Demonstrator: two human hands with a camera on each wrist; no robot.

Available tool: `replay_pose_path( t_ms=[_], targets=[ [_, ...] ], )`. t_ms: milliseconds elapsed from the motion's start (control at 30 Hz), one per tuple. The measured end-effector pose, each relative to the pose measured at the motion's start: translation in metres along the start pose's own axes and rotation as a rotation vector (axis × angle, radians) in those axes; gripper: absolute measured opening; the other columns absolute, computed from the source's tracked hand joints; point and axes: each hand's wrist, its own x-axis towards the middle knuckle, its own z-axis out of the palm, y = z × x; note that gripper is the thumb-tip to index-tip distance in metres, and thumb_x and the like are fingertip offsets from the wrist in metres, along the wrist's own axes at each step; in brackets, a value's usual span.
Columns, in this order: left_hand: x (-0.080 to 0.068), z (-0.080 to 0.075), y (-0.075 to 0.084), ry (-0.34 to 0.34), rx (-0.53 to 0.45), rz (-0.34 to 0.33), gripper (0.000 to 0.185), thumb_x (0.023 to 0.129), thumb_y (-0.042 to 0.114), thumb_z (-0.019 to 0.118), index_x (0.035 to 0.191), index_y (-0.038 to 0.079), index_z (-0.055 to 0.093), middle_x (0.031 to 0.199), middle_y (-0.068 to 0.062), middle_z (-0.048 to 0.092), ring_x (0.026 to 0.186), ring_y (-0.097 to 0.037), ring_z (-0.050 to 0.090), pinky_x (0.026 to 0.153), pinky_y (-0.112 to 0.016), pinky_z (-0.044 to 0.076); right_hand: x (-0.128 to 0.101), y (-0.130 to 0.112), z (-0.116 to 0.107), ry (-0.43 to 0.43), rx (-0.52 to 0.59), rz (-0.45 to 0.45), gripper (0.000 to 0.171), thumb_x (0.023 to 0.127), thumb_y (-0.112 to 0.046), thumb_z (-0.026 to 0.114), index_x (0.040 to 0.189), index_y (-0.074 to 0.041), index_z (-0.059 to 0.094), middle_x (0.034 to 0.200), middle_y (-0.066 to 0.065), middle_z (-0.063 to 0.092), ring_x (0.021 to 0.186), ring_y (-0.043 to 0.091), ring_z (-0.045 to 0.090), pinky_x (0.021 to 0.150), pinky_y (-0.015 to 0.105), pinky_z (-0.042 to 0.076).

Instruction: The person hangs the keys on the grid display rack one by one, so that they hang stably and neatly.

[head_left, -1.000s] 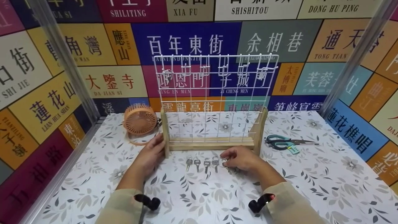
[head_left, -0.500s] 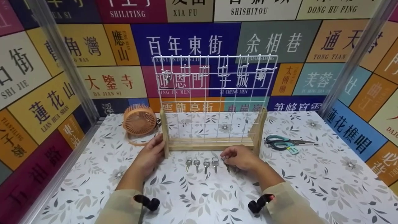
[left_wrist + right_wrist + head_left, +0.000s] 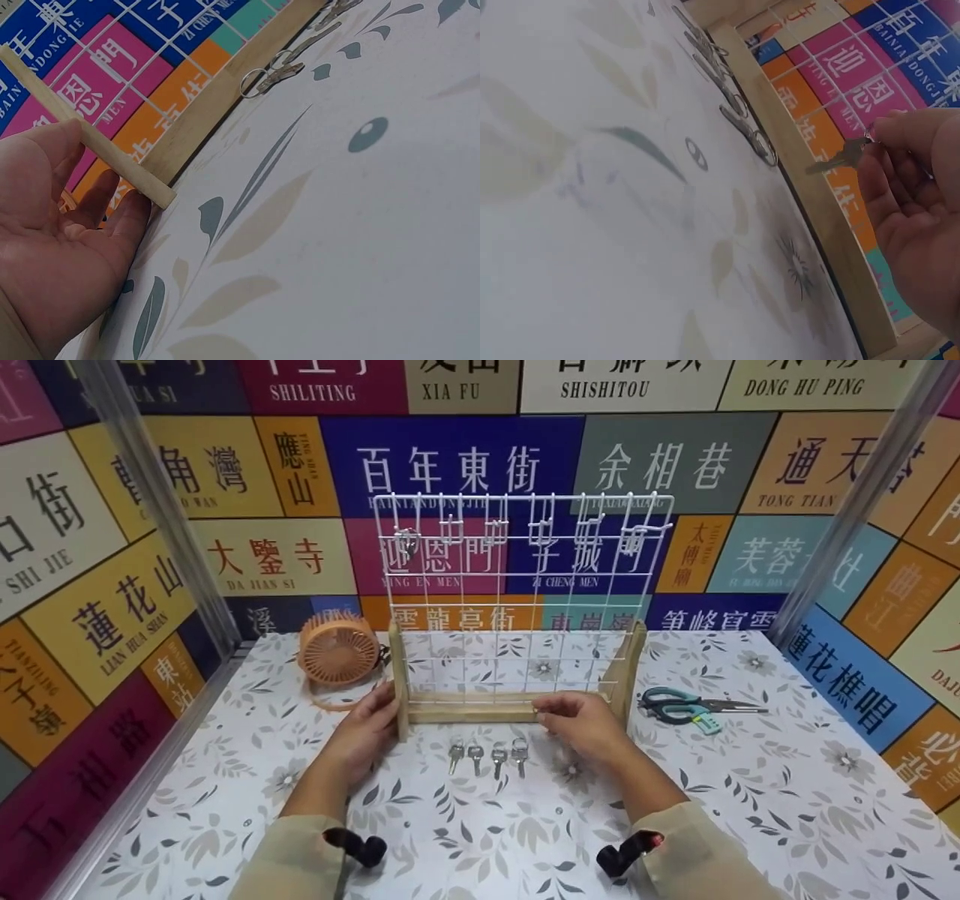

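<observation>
My right hand (image 3: 589, 726) pinches a small metal key (image 3: 844, 159) by its ring, between thumb and forefinger. In the head view that hand is just in front of the rack's wooden base bar, and the key is hidden. Several keys with rings (image 3: 498, 757) lie in a row on the table. A white wire grid rack (image 3: 517, 604) stands behind them, with hooks along its top. From the far-left hook hangs a shiny metal item (image 3: 407, 542), probably a key. My left hand (image 3: 64, 232) holds the rack's left wooden upright (image 3: 120, 161), fingertips against it.
An orange fan (image 3: 339, 652) stands left of the rack. Scissors (image 3: 679, 706) with teal and dark handles lie to its right. A flower-patterned cloth (image 3: 480, 840) covers the table. Printed sign panels and clear corner posts (image 3: 847, 502) enclose the back and sides.
My right hand has lifted the rightmost key off the table and moved it slightly up toward the rack's base. The left hand stays at the upright.
</observation>
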Motion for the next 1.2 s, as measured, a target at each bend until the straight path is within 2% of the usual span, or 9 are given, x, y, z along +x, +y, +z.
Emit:
replay_pose_path(
  t_ms=[167,267,500,667,867,1000,1200],
  targets=[
    [0.001,0.0,0.002,0.003,0.042,0.014,0.054,0.112,0.025,0.057,0.164,0.024,0.041,0.171,-0.003,0.038,0.16,-0.027,0.038,0.134,-0.045,0.032,-0.006,-0.019,0.005,-0.004,-0.028,-0.045,0.024,0.097,-0.014,0.079,0.12,-0.006,0.08,0.107,0.006,0.081,0.092,0.012,0.072,0.078,0.023,0.06],
    [0.001,0.001,0.003,0.019,0.039,-0.01,0.054,0.111,0.026,0.059,0.163,0.027,0.044,0.171,0.0,0.04,0.16,-0.025,0.039,0.134,-0.044,0.032,-0.011,-0.033,0.006,0.02,-0.027,-0.087,0.022,0.098,-0.017,0.078,0.119,-0.01,0.08,0.109,0.005,0.081,0.096,0.015,0.073,0.081,0.024,0.062],
    [0.0,0.001,0.005,0.032,0.032,-0.034,0.053,0.11,0.027,0.061,0.161,0.031,0.046,0.17,0.003,0.041,0.16,-0.025,0.04,0.134,-0.045,0.033,-0.022,-0.069,0.015,0.103,-0.014,-0.257,0.016,0.099,-0.016,0.076,0.115,-0.017,0.082,0.111,0.005,0.076,0.096,0.02,0.072,0.081,0.023,0.063],
    [0.0,0.001,0.005,0.039,0.022,-0.045,0.052,0.109,0.028,0.062,0.159,0.033,0.049,0.168,0.005,0.044,0.159,-0.023,0.04,0.134,-0.045,0.032,-0.017,-0.092,0.023,0.128,-0.019,-0.362,0.015,0.1,-0.018,0.077,0.114,-0.018,0.082,0.111,0.002,0.074,0.094,0.017,0.071,0.081,0.022,0.062],
    [0.0,0.003,0.005,0.029,0.023,-0.021,0.053,0.11,0.026,0.061,0.161,0.031,0.047,0.17,0.003,0.041,0.16,-0.025,0.039,0.134,-0.045,0.032,-0.007,-0.129,0.026,0.087,0.012,-0.418,0.016,0.1,-0.016,0.076,0.115,-0.015,0.082,0.113,0.005,0.074,0.095,0.017,0.072,0.082,0.023,0.063],
    [-0.001,0.003,0.003,0.017,0.019,0.005,0.053,0.111,0.024,0.058,0.163,0.028,0.045,0.171,0.0,0.04,0.16,-0.028,0.039,0.134,-0.046,0.032,0.002,-0.155,0.028,0.067,0.065,-0.445,0.016,0.1,-0.015,0.076,0.115,-0.011,0.082,0.113,0.007,0.076,0.092,0.019,0.072,0.08,0.026,0.063],
    [0.0,0.003,0.001,0.012,0.018,0.025,0.053,0.112,0.022,0.057,0.163,0.025,0.043,0.171,-0.002,0.04,0.159,-0.029,0.04,0.133,-0.046,0.033,0.02,-0.192,0.037,0.066,0.254,-0.427,0.018,0.099,-0.01,0.077,0.115,-0.002,0.08,0.103,0.01,0.079,0.087,0.016,0.073,0.079,0.029,0.065]
  ],
)
